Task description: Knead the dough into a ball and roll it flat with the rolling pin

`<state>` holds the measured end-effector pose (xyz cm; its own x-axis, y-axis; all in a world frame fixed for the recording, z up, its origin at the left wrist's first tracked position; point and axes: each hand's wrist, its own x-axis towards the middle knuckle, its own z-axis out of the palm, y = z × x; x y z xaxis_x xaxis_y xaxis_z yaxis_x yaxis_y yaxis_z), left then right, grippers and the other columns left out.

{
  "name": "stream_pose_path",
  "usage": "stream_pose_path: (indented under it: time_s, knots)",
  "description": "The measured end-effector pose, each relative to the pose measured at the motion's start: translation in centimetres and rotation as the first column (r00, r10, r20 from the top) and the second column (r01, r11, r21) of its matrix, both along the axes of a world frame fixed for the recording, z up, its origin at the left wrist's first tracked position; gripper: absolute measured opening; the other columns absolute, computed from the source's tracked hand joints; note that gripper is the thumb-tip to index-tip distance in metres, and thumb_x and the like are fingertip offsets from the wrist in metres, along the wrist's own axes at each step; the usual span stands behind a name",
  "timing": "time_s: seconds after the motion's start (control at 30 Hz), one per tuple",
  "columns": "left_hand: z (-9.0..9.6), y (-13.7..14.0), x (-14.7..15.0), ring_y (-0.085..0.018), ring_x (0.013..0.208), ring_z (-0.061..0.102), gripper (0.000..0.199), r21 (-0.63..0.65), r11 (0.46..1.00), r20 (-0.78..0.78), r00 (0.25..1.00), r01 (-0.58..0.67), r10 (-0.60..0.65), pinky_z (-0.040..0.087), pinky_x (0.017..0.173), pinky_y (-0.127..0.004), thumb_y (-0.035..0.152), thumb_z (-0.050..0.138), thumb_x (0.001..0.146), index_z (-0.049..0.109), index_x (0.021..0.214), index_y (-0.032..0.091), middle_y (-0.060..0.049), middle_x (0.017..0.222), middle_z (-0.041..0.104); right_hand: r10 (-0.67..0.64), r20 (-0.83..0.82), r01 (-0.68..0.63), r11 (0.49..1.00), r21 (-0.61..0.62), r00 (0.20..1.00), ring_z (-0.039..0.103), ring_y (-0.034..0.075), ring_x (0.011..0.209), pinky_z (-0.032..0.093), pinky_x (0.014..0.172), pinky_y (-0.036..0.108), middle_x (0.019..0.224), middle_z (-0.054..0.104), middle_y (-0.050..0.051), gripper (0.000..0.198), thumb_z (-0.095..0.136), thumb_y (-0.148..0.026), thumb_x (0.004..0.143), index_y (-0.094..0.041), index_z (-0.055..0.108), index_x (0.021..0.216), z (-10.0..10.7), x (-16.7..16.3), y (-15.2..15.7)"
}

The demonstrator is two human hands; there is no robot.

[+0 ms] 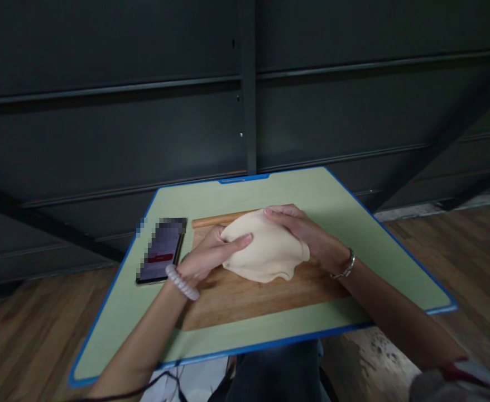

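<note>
Being held in head view: dough sheet [265, 248], gripped between left hand [215, 248] and right hand [301, 229], fingers closed on its edges. Flattening looks done; rim is left wavy, remaining work can't be judged. Under fingers: wooden board [236, 306], green tabletop [332, 195]. Beyond them: rolling pin [209, 221], dark panelled wall [144, 134]. Left: smartphone [161, 254].
</note>
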<state>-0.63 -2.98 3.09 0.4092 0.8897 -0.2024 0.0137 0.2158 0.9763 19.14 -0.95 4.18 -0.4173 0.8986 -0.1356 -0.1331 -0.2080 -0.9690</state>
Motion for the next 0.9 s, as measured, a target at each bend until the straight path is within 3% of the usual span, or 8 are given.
stream_pose_path:
  time_s: [0.07, 0.17, 0.27, 0.43, 0.57, 0.73, 0.9]
  knots:
    - [0.0, 0.0, 0.4, -0.015, 0.068, 0.065, 0.033, 0.016, 0.994, 0.085, 0.99, -0.111, 0.109, 0.051, 0.062, -0.023, 0.037, 0.072, 0.069, 0.07, 0.092, 0.013, -0.006, 0.083, 0.072, -0.012, -0.022, 0.012, 1.0, -0.002, 1.0, 0.057, 0.011, 0.058, 0.043, 0.046, 0.02, 0.074, 0.066, 0.002, 0.031, 0.068, -0.044, 0.071, -0.017, 0.064, 0.086, -0.1, 0.1, 0.3]
    - [0.0, 0.1, 0.8, -0.018, 0.074, 0.068, 0.038, 0.005, 0.956, 0.228, 0.931, -0.293, 0.284, 0.054, 0.066, -0.026, 0.039, 0.073, 0.068, 0.069, 0.096, 0.012, -0.008, 0.087, 0.072, 0.07, -0.029, -0.069, 0.997, 0.027, 0.997, 0.06, 0.013, 0.066, 0.047, 0.052, 0.022, 0.083, 0.068, 0.005, 0.04, 0.07, -0.043, 0.07, -0.016, 0.064, 0.098, -0.6, 0.3, 0.8]
    - [0.0, 0.3, 1.0, -0.021, 0.084, 0.068, 0.043, 0.004, 0.914, 0.324, 0.865, -0.406, 0.383, 0.055, 0.071, -0.027, 0.04, 0.074, 0.067, 0.067, 0.101, 0.014, -0.009, 0.096, 0.072, 0.036, 0.049, -0.042, 0.989, 0.14, 0.998, 0.06, 0.014, 0.068, 0.048, 0.055, 0.023, 0.084, 0.068, 0.004, 0.042, 0.072, -0.042, 0.067, -0.016, 0.065, 0.098, -1.3, 0.1, 1.1]
    - [0.2, 0.3, 1.4, -0.022, 0.092, 0.067, 0.043, -0.024, 0.908, 0.335, 0.852, -0.419, 0.403, 0.055, 0.076, -0.026, 0.035, 0.073, 0.07, 0.065, 0.106, 0.014, -0.009, 0.101, 0.071, -0.195, 0.158, 0.124, 0.918, 0.376, 0.968, 0.06, 0.015, 0.07, 0.047, 0.056, 0.024, 0.08, 0.068, 0.002, 0.037, 0.065, -0.046, 0.073, -0.018, 0.066, 0.097, -1.0, -0.6, 0.4]
    - [0.0, -0.2, 2.0, -0.022, 0.09, 0.068, 0.044, -0.086, 0.93, 0.307, 0.878, -0.359, 0.367, 0.055, 0.079, -0.028, 0.03, 0.074, 0.068, 0.065, 0.108, 0.015, -0.008, 0.102, 0.07, -0.225, 0.209, 0.106, 0.88, 0.463, 0.952, 0.058, 0.014, 0.068, 0.043, 0.052, 0.022, 0.076, 0.066, 0.001, 0.034, 0.06, -0.046, 0.077, -0.016, 0.065, 0.093, -0.3, -0.8, -0.4]
    - [-0.6, -0.8, 2.6, -0.024, 0.09, 0.067, 0.043, -0.126, 0.966, 0.262, 0.932, -0.227, 0.253, 0.056, 0.076, -0.029, 0.029, 0.074, 0.069, 0.064, 0.109, 0.015, -0.011, 0.104, 0.07, -0.203, 0.28, 0.032, 0.857, 0.515, 0.938, 0.055, 0.013, 0.063, 0.04, 0.05, 0.021, 0.073, 0.063, 0.001, 0.034, 0.056, -0.049, 0.08, -0.016, 0.062, 0.089, -0.9, -0.8, -0.7]
    - [-0.1, -0.8, 2.8, -0.026, 0.105, 0.061, 0.053, 0.011, 0.929, 0.289, 0.89, -0.37, 0.352, 0.051, 0.091, -0.033, 0.025, 0.076, 0.066, 0.06, 0.115, 0.013, -0.011, 0.112, 0.066, -0.289, 0.344, 0.042, 0.816, 0.577, 0.893, 0.057, 0.015, 0.07, 0.042, 0.057, 0.023, 0.076, 0.065, 0.003, 0.035, 0.052, -0.048, 0.084, -0.017, 0.062, 0.096, -0.6, -0.7, -0.8]
